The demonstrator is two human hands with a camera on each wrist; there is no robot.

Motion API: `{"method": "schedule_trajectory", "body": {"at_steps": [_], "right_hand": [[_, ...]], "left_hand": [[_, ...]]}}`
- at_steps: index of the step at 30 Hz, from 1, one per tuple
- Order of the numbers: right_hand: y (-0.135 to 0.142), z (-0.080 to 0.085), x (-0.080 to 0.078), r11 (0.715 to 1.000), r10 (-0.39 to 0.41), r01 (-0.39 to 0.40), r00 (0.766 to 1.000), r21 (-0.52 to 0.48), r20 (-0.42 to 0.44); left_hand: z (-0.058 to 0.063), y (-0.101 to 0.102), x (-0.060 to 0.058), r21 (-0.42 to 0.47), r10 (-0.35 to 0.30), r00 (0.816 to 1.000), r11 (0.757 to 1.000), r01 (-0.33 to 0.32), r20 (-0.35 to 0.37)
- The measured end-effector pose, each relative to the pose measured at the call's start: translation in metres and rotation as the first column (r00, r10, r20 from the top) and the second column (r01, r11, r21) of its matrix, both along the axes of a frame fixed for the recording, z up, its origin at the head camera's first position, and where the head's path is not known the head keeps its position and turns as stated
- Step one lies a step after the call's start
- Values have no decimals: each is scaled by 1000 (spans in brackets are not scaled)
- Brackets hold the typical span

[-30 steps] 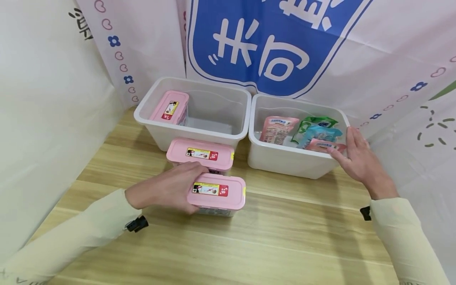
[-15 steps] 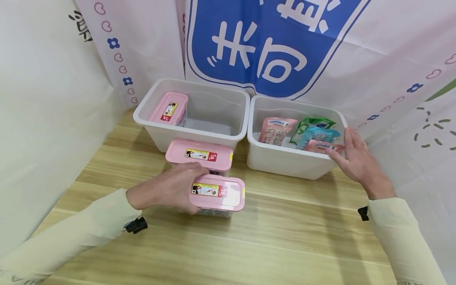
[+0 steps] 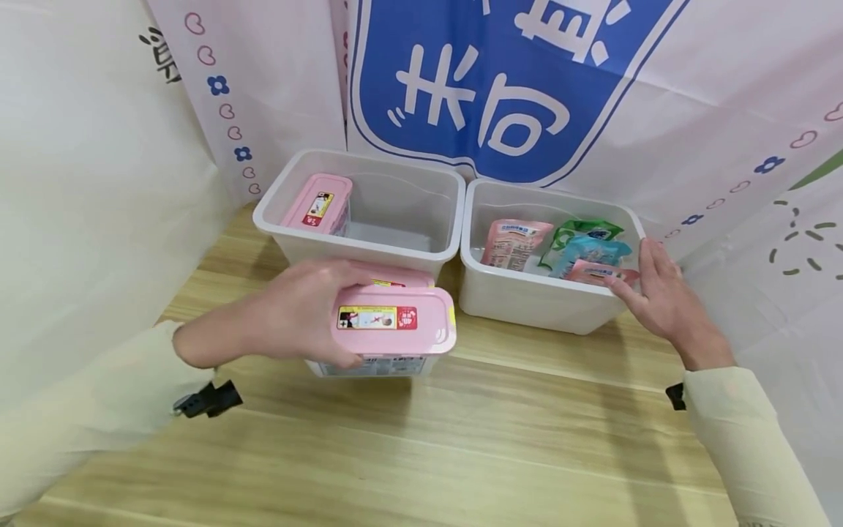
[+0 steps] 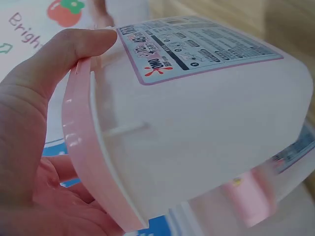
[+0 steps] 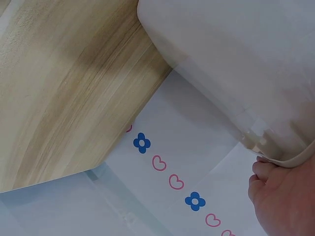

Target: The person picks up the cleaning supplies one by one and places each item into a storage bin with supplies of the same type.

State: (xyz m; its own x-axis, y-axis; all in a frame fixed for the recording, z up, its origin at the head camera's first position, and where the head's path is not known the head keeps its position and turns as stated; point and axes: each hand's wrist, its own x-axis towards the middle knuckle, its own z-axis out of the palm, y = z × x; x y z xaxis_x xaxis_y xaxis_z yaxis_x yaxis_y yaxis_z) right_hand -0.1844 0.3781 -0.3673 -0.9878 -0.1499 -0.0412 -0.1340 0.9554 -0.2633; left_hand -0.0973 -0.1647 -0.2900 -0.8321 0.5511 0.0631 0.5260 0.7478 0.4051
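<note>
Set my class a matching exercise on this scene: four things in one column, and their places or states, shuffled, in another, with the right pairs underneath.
Things
1. Left hand
2. Green pouch
3. Right hand
4. Blue panel

Places and states
A. On the backdrop
B. Touching a white bin's rim
C. Gripping a pink-lidded box
D. Lying in a bin with other pouches

Pairs: 1-C, 2-D, 3-B, 4-A

Counter [image 3: 500, 439]: pale wood grain. Rear: white cloth [image 3: 691, 44] hung upright, printed with a large blue panel [image 3: 500, 51] carrying white characters [image 3: 437, 86]. Both sides of panel: row of pink heart outlines [image 3: 206, 55] in pairs between blue flowers [image 3: 218, 86]. Left: white sheeting [image 3: 99, 161], dark lettering [image 3: 162, 55] near upper edge. Right: green stripe [image 3: 817, 170] above short dark-green dashes [image 3: 814, 235].
</note>
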Motion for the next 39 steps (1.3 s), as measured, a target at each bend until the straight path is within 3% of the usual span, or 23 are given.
{"method": "schedule_trajectory", "body": {"at_steps": [4, 10, 14, 18, 23, 32, 39], "right_hand": [[1, 0, 0, 1000, 2, -2, 1000, 6, 0], [1, -1, 1, 1000, 0, 0, 1000, 8, 8], [2, -1, 1, 1000, -4, 4, 1000, 11, 18], [3, 0, 2, 1000, -7, 6, 1000, 18, 26], [2, 0, 3, 1000, -2, 2, 1000, 12, 10], [0, -1, 3, 1000, 3, -3, 1000, 5, 3], [-1, 1, 1, 1000, 6, -6, 1000, -1, -9]], "left_hand": [[31, 0, -1, -19, 31, 999, 999, -31, -8], [78, 4, -11, -52, 136, 991, 989, -136, -5], [106, 5, -25, -67, 175, 983, 983, -171, 51], [124, 7, -44, -77, 193, 978, 979, -187, 76], [132, 12, -71, -64, 256, 962, 966, -251, 91], [125, 11, -116, -60, 447, 881, 894, -443, 152], [111, 11, -134, 22, 544, 824, 833, -554, 160]]}}
